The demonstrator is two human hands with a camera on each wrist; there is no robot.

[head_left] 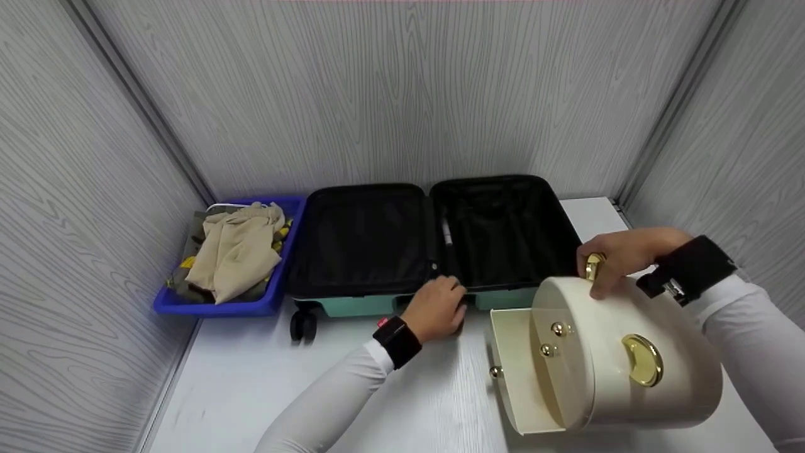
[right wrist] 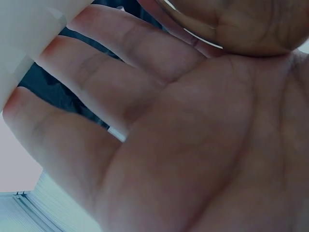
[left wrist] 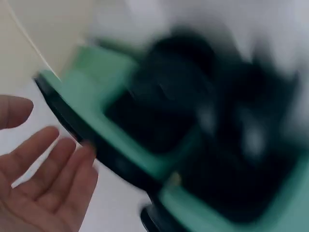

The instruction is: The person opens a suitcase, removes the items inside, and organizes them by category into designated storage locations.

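Left of centre, a blue bin [head_left: 277, 296] of clothes [head_left: 236, 251] sits beside the open suitcase [head_left: 434, 242]. My left hand [head_left: 437, 308] rests open-fingered at its front edge. Lower right, my right hand [head_left: 619, 255] grips the cream case's [head_left: 622, 358] gold handle [head_left: 593, 265].

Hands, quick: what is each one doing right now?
Left hand: open, fingers straight, at the front edge of the open suitcase, holding nothing.
Right hand: grips the gold handle on top of the cream case.

A cream round case [head_left: 629, 358] with gold fittings lies tilted at lower right, drawer open; an open mint suitcase [head_left: 434, 245] sits centre.
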